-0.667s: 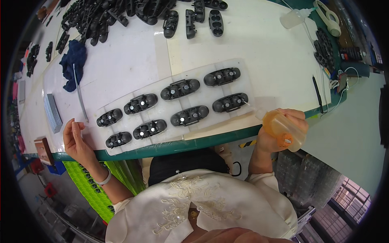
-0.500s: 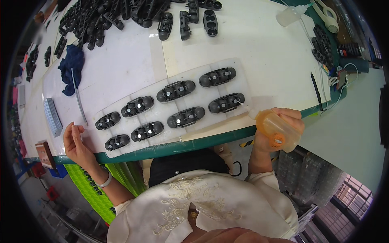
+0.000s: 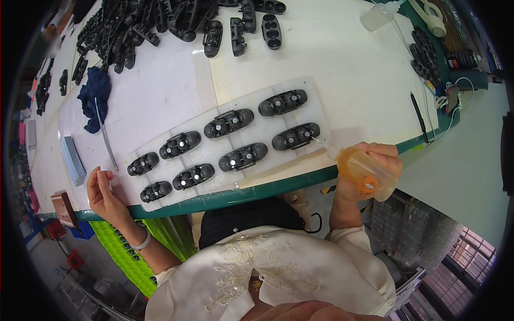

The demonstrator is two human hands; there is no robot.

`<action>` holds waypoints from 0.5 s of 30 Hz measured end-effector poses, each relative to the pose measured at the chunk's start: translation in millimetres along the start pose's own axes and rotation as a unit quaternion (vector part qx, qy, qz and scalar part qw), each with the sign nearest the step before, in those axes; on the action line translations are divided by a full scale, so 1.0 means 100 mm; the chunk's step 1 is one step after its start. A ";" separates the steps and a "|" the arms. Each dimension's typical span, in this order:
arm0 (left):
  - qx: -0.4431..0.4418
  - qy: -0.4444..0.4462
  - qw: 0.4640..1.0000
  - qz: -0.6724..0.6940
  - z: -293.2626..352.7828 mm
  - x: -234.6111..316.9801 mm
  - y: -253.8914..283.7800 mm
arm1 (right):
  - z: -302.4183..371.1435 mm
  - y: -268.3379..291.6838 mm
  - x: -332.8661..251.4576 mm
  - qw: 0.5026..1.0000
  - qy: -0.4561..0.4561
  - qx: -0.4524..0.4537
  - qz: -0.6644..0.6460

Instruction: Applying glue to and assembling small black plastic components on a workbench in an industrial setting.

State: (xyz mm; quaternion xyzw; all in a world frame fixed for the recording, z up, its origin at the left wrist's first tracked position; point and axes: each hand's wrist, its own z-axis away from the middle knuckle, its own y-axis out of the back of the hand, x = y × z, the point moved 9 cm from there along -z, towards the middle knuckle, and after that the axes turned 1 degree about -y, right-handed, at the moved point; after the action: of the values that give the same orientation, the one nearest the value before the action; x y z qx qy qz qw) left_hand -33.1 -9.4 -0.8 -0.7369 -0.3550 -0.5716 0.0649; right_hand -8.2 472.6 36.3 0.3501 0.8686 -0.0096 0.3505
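Observation:
My right hand (image 3: 348,184) is wrapped round a squeeze bottle (image 3: 383,176) with amber liquid inside and an orange patch on its side. Its thin nozzle points left, with the tip at the right end of a black plastic part (image 3: 295,137) in the near row. That part lies on a white board (image 3: 214,152) holding two rows of similar black oval parts, each showing bright round metal pieces in its middle. My left hand (image 3: 108,198) rests by the table's near edge, left of the board. Its fingers are loosely bent, and nothing shows in them.
Black parts (image 3: 144,27) are heaped at the far left. A dark blue cloth (image 3: 95,96), a thin metal rod (image 3: 105,136) and a stack of grey strips (image 3: 73,160) lie at left. Another squeeze bottle (image 3: 377,18) and a black pen-like tool (image 3: 418,116) are at right.
The bottle's nozzle tip has drawn slightly off the metal piece at the near right part's end. My left hand stays by the edge, and the whole view has shifted a little.

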 end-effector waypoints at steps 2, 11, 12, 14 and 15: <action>-0.003 -0.002 1.000 0.003 0.00 0.00 -0.01 | -0.04 0.00 -0.01 1.000 0.008 0.012 0.012; 0.014 0.013 1.000 -0.003 0.01 -0.02 0.02 | -0.03 -0.02 -0.04 0.998 0.018 0.001 0.060; 0.003 0.008 1.000 -0.003 0.01 -0.04 0.03 | -0.02 -0.01 -0.03 0.999 0.014 0.002 0.046; -0.007 0.002 1.000 -0.003 0.01 -0.03 0.03 | -0.03 -0.01 -0.06 0.999 0.017 -0.012 0.048; -0.006 0.003 1.000 -0.002 0.01 -0.03 0.03 | -0.03 -0.03 -0.07 0.998 0.020 -0.027 0.050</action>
State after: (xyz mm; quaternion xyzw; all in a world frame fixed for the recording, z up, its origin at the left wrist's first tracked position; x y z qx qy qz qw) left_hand -30.6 -12.6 -2.9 -0.7346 -0.3529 -0.5763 0.0604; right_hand -8.2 466.6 42.2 0.3840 0.8567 0.0380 0.3423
